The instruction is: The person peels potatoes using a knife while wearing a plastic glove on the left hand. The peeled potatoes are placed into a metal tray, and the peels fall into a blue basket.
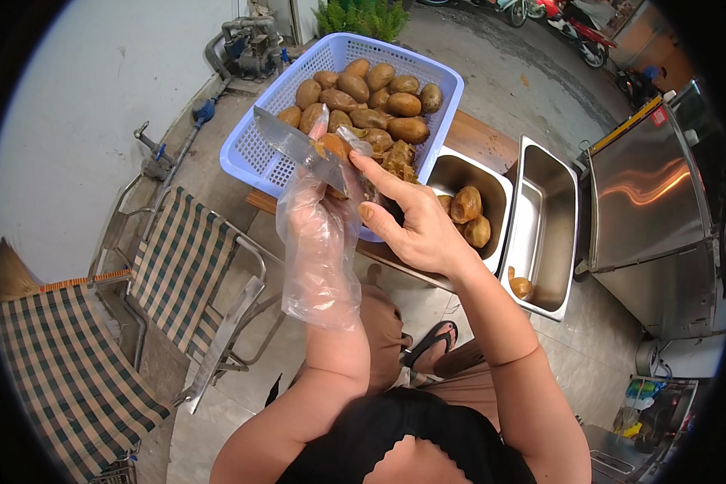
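Note:
My left hand [320, 202], in a loose clear plastic glove, holds a brown oval fruit [335, 146] over the near side of a blue plastic basket [242, 160]. My right hand [412, 221], without a glove, grips a knife [296, 147] whose broad blade lies against the fruit and points to the upper left. The knife's handle is mostly hidden by my fingers. Many brown oval fruits [352, 88] fill the basket, with a heap of peels [401, 158] at its near right. Several peeled fruits [466, 204] lie in a steel pan [503, 242] right of the basket.
A second steel pan [572, 242] stands further right, with a brown piece [521, 287] at its near end. The basket and first pan rest on a wooden bench [478, 136]. Checked folding chairs [181, 266] are at left, a steel cabinet [650, 199] at right.

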Demonstrator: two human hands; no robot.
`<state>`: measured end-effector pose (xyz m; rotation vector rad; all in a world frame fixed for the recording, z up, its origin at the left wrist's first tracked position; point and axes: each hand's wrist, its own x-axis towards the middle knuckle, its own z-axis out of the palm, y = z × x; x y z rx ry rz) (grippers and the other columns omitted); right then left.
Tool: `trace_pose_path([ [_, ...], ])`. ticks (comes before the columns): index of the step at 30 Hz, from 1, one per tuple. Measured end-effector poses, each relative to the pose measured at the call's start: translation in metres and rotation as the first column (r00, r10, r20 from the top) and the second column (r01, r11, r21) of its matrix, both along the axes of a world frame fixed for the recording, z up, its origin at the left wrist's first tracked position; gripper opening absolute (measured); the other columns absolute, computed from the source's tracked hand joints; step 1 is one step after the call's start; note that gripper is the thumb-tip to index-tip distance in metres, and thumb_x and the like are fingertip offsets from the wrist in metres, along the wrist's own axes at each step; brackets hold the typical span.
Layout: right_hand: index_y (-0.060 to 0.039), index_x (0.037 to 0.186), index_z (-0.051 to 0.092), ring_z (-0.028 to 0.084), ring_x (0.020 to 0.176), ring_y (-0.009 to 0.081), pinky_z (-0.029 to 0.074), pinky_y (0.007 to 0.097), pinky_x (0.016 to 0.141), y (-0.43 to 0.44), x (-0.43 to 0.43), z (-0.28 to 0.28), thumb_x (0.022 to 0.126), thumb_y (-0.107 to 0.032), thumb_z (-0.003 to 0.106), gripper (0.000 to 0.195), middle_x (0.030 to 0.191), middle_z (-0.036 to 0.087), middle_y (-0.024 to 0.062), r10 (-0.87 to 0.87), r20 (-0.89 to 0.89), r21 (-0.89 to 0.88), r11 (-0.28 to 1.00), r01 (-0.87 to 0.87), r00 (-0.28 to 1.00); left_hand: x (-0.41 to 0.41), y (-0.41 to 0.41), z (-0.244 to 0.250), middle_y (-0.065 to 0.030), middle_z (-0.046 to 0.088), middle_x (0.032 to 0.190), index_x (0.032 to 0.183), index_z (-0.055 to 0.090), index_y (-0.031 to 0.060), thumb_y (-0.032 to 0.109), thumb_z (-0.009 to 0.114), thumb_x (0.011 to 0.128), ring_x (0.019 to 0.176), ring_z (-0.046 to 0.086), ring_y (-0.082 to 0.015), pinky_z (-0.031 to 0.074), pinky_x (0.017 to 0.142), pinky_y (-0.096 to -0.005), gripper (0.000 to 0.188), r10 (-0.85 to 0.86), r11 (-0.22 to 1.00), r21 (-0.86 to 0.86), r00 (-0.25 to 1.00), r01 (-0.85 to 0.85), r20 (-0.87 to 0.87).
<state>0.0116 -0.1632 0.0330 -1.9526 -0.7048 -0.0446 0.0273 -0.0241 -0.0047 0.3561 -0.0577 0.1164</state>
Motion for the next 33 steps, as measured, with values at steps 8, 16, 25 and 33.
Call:
trace_pose_path([
  [8,0.0004,0.136,0.043,0.055,0.117,0.0371,0.041,0.0385,0.098,0.001,-0.002,0.004,0.091,-0.023,0.056,0.053,0.125,0.056,0.0250,-0.025,-0.028,0.026,0.999,0.026,0.999,0.000,0.001,0.002,-0.0194,0.051,0.128,0.134,0.041,-0.0071,0.014,0.051,0.088,0.115,0.054,-0.0277,0.046,0.096,-0.0393,0.051,0.011,1.000,0.004,1.000,-0.011,0.012],
  [16,-0.0011,0.138,0.043,0.058,0.101,0.0189,0.045,0.0298,0.089,-0.007,-0.001,0.000,0.096,-0.022,0.051,0.048,0.112,0.062,0.0132,0.153,-0.354,0.348,0.937,-0.022,0.923,-0.009,0.000,0.009,-0.0197,0.051,0.128,0.133,0.042,-0.0085,0.013,0.050,0.089,0.116,0.054,-0.0278,0.044,0.099,-0.0399,0.050,-0.017,0.999,0.048,0.996,0.013,0.085],
  [25,-0.0039,0.140,0.042,0.039,0.052,0.0034,0.033,0.0198,0.047,-0.016,0.003,0.004,0.098,-0.024,0.051,0.048,0.066,0.044,-0.0048,0.203,-0.477,0.440,0.897,0.033,0.855,-0.011,-0.003,0.013,-0.0201,0.051,0.129,0.131,0.043,-0.0101,0.012,0.049,0.089,0.117,0.054,-0.0280,0.042,0.102,-0.0405,0.048,0.039,0.996,0.077,0.995,-0.046,0.095],
  [33,-0.0019,0.139,0.043,0.041,0.057,0.0038,0.036,0.0198,0.051,-0.016,0.007,0.014,0.097,-0.022,0.052,0.047,0.070,0.048,-0.0047,0.185,-0.465,0.424,0.905,0.035,0.865,-0.003,0.002,-0.002,-0.0173,0.057,0.119,0.125,0.048,-0.0074,0.026,0.051,0.093,0.107,0.058,-0.0273,0.047,0.095,-0.0396,0.047,-0.059,0.997,-0.041,0.996,0.062,0.062],
])
